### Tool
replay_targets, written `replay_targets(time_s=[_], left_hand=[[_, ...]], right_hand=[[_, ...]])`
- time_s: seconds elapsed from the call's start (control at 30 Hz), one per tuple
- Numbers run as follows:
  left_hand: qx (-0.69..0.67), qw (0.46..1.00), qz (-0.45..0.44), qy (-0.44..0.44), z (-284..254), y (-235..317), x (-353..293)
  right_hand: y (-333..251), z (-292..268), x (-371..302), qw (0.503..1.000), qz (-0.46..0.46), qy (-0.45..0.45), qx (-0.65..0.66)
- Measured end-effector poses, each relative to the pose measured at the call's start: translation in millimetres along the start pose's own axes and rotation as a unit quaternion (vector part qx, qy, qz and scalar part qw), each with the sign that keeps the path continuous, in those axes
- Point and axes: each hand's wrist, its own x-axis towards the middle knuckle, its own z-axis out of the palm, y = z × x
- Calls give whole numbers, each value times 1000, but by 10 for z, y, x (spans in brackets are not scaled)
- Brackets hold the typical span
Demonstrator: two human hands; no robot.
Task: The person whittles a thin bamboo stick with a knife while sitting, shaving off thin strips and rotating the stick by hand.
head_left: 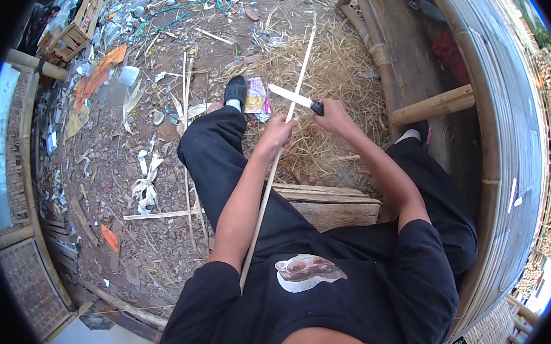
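My left hand is closed around a long, thin bamboo strip, which slants from under my left arm up to the far middle. In my right hand is the dark handle of a knife. Its pale blade lies across the strip just beyond my left hand, pointing to the left. Whether the edge bites into the strip I cannot tell. Curly shavings cover the ground beyond both hands.
Further bamboo strips lie on the littered ground at my left, one crossing the others. A wooden board is between my legs. To the right stands a bamboo bench frame. A wooden crate sits far left.
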Motion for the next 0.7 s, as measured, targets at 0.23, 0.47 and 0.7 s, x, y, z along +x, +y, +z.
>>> replay_targets(time_s=[0.23,0.47,0.7], left_hand=[[125,990,36,63,59,-106,174],[347,910,100,205,350,75,-103],[373,898,103,211,460,-18,-134]], right_hand=[[-146,-146,-84,990,85,-102,-50],[-80,-72,-50,979,121,-76,-148],[-343,-70,-207,970,96,-115,-193]])
